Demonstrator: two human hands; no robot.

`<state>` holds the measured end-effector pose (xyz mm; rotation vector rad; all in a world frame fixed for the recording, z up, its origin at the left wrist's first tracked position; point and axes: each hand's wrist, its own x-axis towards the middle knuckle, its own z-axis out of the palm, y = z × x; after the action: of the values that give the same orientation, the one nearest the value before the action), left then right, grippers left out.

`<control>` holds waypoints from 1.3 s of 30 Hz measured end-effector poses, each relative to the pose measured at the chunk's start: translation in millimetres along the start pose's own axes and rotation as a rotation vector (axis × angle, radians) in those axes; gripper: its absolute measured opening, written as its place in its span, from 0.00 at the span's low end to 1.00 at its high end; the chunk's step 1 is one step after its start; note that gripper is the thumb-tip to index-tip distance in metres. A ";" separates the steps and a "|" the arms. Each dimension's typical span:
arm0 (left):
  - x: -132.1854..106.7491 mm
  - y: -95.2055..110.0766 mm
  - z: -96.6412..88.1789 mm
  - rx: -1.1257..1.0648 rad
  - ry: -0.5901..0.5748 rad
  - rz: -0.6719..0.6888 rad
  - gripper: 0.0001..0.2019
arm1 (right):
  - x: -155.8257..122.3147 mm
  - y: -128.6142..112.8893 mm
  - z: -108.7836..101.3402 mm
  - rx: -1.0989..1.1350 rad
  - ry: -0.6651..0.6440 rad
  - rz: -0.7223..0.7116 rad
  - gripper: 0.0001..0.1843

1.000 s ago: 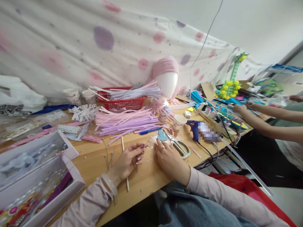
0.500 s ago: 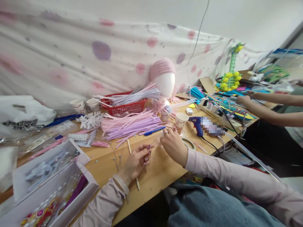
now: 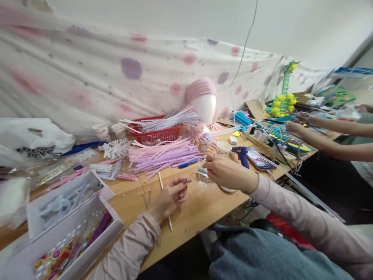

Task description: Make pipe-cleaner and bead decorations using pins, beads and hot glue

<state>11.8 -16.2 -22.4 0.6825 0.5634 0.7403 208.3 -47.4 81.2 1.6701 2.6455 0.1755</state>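
My left hand (image 3: 171, 194) rests on the wooden table (image 3: 201, 206) with its fingers pinched on a thin metal pin (image 3: 189, 177) that points up and right. My right hand (image 3: 225, 171) hovers just right of it, fingers curled over a small clear bag of blue beads (image 3: 202, 171); whether it grips the bag is unclear. A thin wooden stick (image 3: 164, 202) lies under my left hand. A few loose pins (image 3: 145, 192) lie to the left of that hand.
A pile of pink and lilac pipe cleaners (image 3: 163, 153) and a red basket (image 3: 154, 134) lie behind. A paper cup (image 3: 223, 147), blue glue gun (image 3: 241, 153) and phone (image 3: 259, 161) sit right. White boxes (image 3: 70, 217) stand left. Another person's arms (image 3: 326, 136) work far right.
My right hand has slid from beside the scissors up and to the right over the bead bag, covering the scissors. My left hand keeps its pinch on the pin. The camera has shifted.
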 end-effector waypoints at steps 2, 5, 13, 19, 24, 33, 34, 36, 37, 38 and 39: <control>-0.3 0.1 0.1 -0.002 -0.005 -0.001 0.18 | 1.7 6.7 -7.9 0.097 0.045 0.001 0.14; -0.7 0.4 0.4 -0.007 -0.009 -0.006 0.18 | 5.1 20.8 -15.2 0.413 0.132 0.027 0.14; 2.2 -2.2 -1.4 -0.037 -0.009 0.009 0.18 | 7.5 56.0 34.3 1.166 -0.082 0.331 0.11; 3.4 -2.5 -1.9 -0.065 -0.008 0.018 0.17 | -0.3 68.3 47.6 1.081 -0.123 0.384 0.12; 2.8 -1.6 -0.7 -0.068 -0.005 0.008 0.17 | -2.7 70.7 18.4 1.169 0.058 0.300 0.15; 2.9 2.4 1.4 -0.094 0.050 0.091 0.17 | 6.8 53.4 26.7 0.943 0.012 0.191 0.17; 3.1 3.8 1.8 -0.098 0.063 0.116 0.17 | 8.6 47.9 30.6 0.923 -0.020 0.182 0.18; 3.4 6.9 1.9 -0.103 0.087 0.173 0.17 | 12.9 34.7 34.7 0.843 -0.051 0.135 0.19; 3.6 8.4 1.5 -0.102 0.101 0.202 0.17 | 15.3 27.5 35.0 0.788 -0.050 0.095 0.18; 3.9 9.8 1.1 -0.098 0.119 0.231 0.18 | 17.9 20.2 34.5 0.727 -0.040 0.048 0.17; 4.1 11.0 0.6 -0.093 0.141 0.257 0.18 | 20.7 13.0 33.6 0.664 -0.020 0.006 0.15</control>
<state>10.2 -7.3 -14.9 0.6260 0.5722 1.0553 213.3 -20.2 50.1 1.7860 2.8620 -0.7988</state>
